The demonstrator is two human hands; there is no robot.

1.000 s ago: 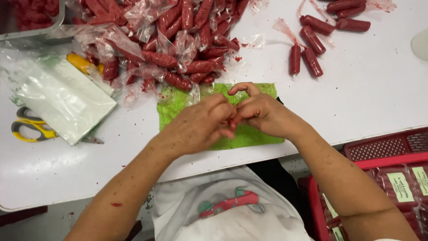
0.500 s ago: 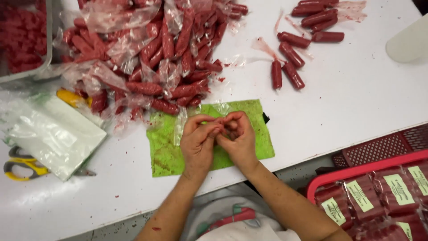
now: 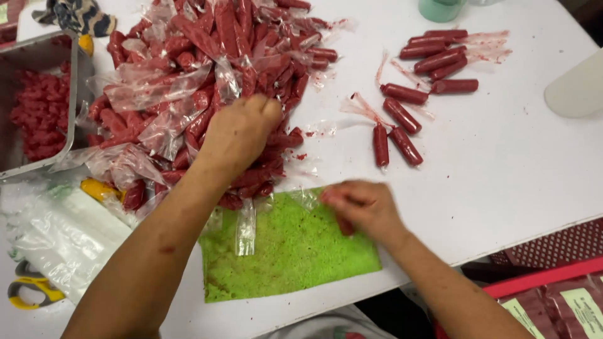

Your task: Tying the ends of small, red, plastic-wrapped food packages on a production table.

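My left hand (image 3: 242, 129) reaches into a big pile of red rolls in clear plastic wrap (image 3: 188, 75), its fingers curled down among them and hidden. My right hand (image 3: 361, 207) hovers, blurred, over the upper right corner of a green cloth (image 3: 295, 257) and seems to hold a red roll (image 3: 344, 225) under its palm. A loose strip of clear plastic (image 3: 246, 229) lies on the cloth. To the right, several finished rolls (image 3: 402, 119) lie on the white table, with more farther back (image 3: 440, 56).
A metal tray of red filling (image 3: 38, 107) stands at the left. Clear plastic bags (image 3: 63, 232) and yellow-handled scissors (image 3: 25, 292) lie at the near left. A white container (image 3: 578, 88) is at the right edge, and a red crate of packs (image 3: 553, 295) sits below the table.
My hands were together over the green cloth. My left hand has now gone up into the pile, and my right hand has shifted right. The view has also moved closer.
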